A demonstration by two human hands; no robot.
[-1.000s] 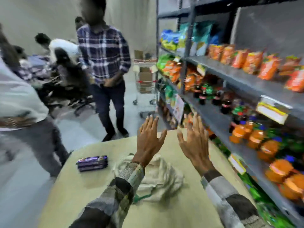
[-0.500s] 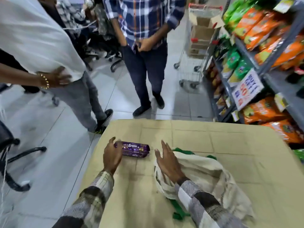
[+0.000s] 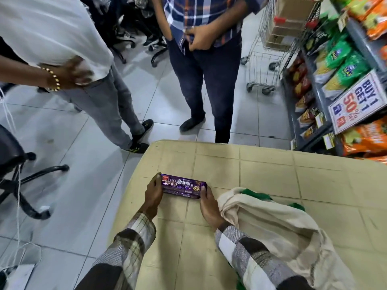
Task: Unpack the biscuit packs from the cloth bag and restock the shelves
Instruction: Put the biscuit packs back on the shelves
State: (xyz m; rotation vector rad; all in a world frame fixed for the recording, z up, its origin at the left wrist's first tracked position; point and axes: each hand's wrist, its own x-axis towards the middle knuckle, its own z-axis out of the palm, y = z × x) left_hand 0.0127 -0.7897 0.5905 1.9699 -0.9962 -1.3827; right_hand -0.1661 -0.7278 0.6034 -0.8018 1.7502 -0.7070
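Purple foil biscuit pack [image 3: 183, 186] lies at frame centre, long axis left-right; left hand [image 3: 154, 193] and right hand [image 3: 208, 204] each grip one end.

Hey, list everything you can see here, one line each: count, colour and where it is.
table: one, beige, foreground
biscuit pack: one visible, purple, on the table's left part
cloth bag: one, cream and green, on table right of pack
shelves: grey, right side
snack bags: many, orange and green, on the shelves
offer sign: one, white and red, on the shelves
trolley: one, wire, beside the shelves
cardboard boxes: brown, in the trolley, count unclear
bystanders: two, standing beyond the table
office chairs: several, black, left and back
left hand: grips the pack's left end
right hand: grips the pack's right end
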